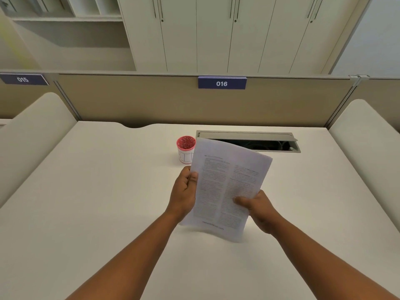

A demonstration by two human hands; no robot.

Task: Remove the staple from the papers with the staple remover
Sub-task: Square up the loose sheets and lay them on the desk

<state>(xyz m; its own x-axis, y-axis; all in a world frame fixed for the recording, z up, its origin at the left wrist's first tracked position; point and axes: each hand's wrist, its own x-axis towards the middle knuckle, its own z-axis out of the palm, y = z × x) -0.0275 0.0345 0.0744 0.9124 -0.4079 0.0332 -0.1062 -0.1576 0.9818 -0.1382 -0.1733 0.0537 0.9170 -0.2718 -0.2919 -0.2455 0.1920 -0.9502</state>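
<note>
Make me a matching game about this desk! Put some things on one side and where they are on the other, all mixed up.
Things:
1. papers
2. pink cup
3. sign 016
4. cable hatch

Places:
A. on the partition wall
B. held up in both hands
C. set into the desk, lid open
D. standing on the desk, left of the papers

Pairs: 1-B, 2-D, 3-A, 4-C
</note>
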